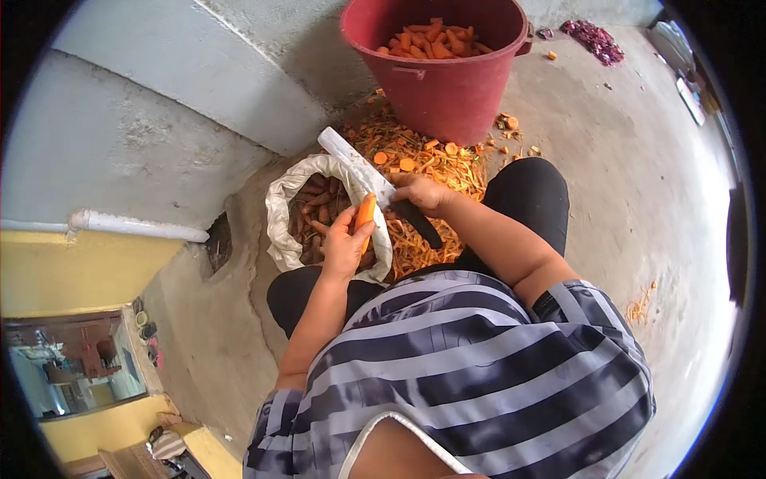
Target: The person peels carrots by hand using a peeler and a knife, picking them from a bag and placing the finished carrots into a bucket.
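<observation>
My left hand [343,246] is closed around a peeled orange carrot [366,214], which points up and away from me. In my right hand [420,194] is a large knife; its broad, pale blade [355,168] is smeared with bits and lies close beside the carrot. The knife's black handle [419,223] sticks out below my fingers. Under my hands an open white sack [281,209] with a rolled rim holds many unpeeled, dirty carrots [317,199]. Right of the sack, peelings and cut carrot ends [447,169] are heaped on the floor between my knees.
A red tub [447,96] with peeled carrots [435,41] stands beyond the peelings. Purple scraps [593,41] lie at the upper right. On the left are a grey wall [152,104], a white pipe [140,226] and a hole in the floor's edge [219,242].
</observation>
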Tool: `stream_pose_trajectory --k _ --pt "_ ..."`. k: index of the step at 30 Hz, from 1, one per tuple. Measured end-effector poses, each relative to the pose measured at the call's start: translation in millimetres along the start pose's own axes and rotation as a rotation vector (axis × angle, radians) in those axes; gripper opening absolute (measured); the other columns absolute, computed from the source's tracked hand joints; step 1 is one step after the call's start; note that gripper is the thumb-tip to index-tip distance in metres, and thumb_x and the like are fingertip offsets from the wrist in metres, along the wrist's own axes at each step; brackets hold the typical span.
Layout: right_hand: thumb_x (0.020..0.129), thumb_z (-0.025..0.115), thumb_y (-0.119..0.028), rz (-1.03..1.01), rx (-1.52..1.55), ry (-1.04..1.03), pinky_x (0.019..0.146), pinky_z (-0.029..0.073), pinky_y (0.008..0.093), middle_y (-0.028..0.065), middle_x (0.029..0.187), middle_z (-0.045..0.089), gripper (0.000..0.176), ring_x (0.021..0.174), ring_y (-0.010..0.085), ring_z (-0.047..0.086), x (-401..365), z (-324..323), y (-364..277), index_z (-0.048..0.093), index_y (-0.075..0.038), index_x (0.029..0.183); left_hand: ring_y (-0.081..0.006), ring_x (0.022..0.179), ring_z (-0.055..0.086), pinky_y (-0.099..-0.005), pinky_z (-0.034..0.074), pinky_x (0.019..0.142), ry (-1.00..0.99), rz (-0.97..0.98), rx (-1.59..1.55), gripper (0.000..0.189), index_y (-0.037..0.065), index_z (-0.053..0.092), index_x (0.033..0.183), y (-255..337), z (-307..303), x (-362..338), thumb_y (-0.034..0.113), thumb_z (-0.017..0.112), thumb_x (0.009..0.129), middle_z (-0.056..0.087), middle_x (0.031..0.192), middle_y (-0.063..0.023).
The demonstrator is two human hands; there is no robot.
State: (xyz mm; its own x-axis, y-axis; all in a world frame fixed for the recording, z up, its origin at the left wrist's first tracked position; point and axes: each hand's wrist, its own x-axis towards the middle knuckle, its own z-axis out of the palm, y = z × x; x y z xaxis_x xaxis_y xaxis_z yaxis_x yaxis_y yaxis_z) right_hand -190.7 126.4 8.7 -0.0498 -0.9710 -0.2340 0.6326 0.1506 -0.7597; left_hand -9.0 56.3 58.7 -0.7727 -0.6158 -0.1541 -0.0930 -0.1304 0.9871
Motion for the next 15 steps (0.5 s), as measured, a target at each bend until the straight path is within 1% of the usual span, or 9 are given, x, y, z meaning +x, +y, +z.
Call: stream_pose_trajectory --k 1,4,5,8,9,12,15 --pt "0.078 0.058 -0.019 0.058 -0.107 0.035 0.052 0.048 0.0267 0.0086 0.077 0.057 0.035 0.065 0.0146 0.057 -1 -2 0 0.049 0.000 0.106 -0.0079 0.084 0.051 -0.0210 0.041 0.076 0.016 0.008 0.023 0.035 0.001 0.052 0.112 3 -1 -2 0.003 0.061 0.078 0.055 0.098 -0.0008" --pt "0.072 0.066 -0.029 0.111 -0.398 0.034 0.054 0.046 0.0254 0.0074 0.077 0.056 0.051 0.065 0.0139 0.056 -9 6 -12 0.048 0.002 0.109 -0.0081 0.086 0.051 -0.0213 0.041 0.076 0.037 0.030 0.078 0.034 0.001 0.055 0.108 3 -3 -2 0.001 0.064 0.075 0.056 0.099 -0.0009" --pt "0.062 0.073 -0.043 0.050 -0.448 0.021 0.056 0.044 0.0260 0.0077 0.074 0.056 0.067 0.065 0.0147 0.055 -12 10 -14 0.052 0.005 0.104 -0.0082 0.086 0.051 -0.0214 0.041 0.076 0.032 0.045 0.104 0.034 0.001 0.055 0.107 -2 -5 -1 0.001 0.064 0.074 0.056 0.098 -0.0011" --pt "0.056 0.074 -0.051 -0.015 -0.610 0.058 0.059 0.044 0.0274 0.0101 0.074 0.058 0.074 0.067 0.0168 0.056 0 4 -1 0.055 0.007 0.098 -0.0105 0.084 0.053 -0.0226 0.042 0.075 0.037 0.105 0.266 0.032 0.000 0.056 0.104 -2 -5 0 0.001 0.065 0.073 0.056 0.094 -0.0035" --pt "0.052 0.074 -0.057 -0.021 -0.640 0.078 0.062 0.045 0.0294 0.0123 0.075 0.059 0.080 0.069 0.0186 0.057 -1 7 -3 0.057 0.008 0.094 -0.0117 0.083 0.054 -0.0232 0.043 0.075 0.041 0.126 0.334 0.031 0.000 0.057 0.102 -1 -5 0 0.002 0.065 0.072 0.056 0.093 -0.0047" --pt "0.053 0.073 -0.057 -0.020 -0.652 0.090 0.064 0.045 0.0302 0.0130 0.076 0.059 0.079 0.072 0.0188 0.058 -2 10 -3 0.057 0.008 0.095 -0.0146 0.081 0.054 -0.0255 0.043 0.074 0.041 0.203 0.463 0.031 0.001 0.059 0.099 3 -3 -1 0.001 0.066 0.069 0.055 0.089 -0.0061" --pt "0.057 0.074 -0.051 -0.068 -0.709 0.134 0.053 0.041 0.0258 0.0059 0.067 0.057 0.060 0.059 0.0127 0.052 -4 13 -3 0.060 0.001 0.083 -0.0164 0.080 0.054 -0.0268 0.043 0.073 0.044 0.226 0.475 0.031 0.002 0.059 0.098 2 -2 -1 0.001 0.066 0.068 0.054 0.087 -0.0067"
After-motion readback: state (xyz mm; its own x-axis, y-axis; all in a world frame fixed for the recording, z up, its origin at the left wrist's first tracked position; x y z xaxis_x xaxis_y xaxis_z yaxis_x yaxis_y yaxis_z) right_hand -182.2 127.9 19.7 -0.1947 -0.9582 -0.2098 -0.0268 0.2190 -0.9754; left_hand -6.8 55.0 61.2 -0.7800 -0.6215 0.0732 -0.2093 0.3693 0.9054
